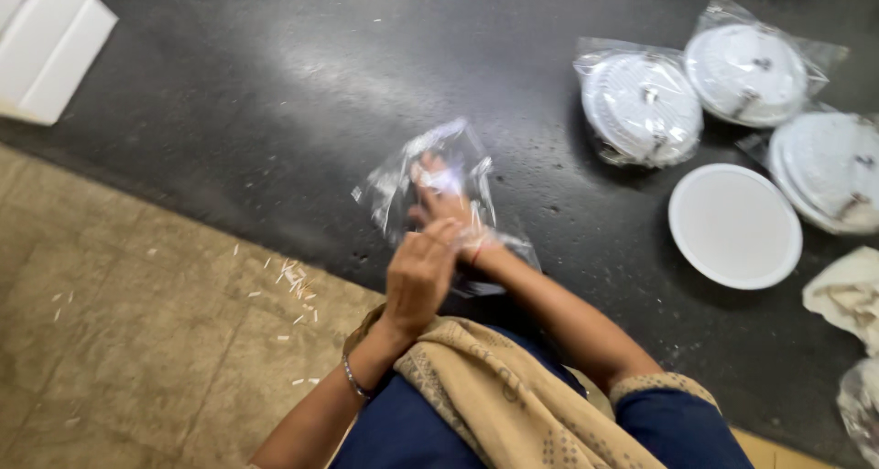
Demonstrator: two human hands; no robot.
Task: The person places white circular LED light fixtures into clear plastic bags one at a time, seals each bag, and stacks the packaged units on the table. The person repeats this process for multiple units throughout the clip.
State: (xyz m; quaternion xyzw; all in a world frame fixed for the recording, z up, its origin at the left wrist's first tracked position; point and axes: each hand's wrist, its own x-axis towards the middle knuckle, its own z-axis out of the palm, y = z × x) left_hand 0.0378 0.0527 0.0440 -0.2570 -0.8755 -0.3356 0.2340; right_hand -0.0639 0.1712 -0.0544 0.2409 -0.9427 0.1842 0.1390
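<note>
Both hands are working one clear, crinkled plastic bag (439,181) over the dark stone bench (275,85). Her right hand (446,205) is lying inside or under the film, fingers stretched forward, not clenched. Her left hand (419,277) is sitting just behind it, at the bag's near mouth, fingers curled loosely; whether that grip is pinching the film I cannot tell. Bagged white round discs (641,107) and a bare white round disc (735,226) are lying well off to her right.
</note>
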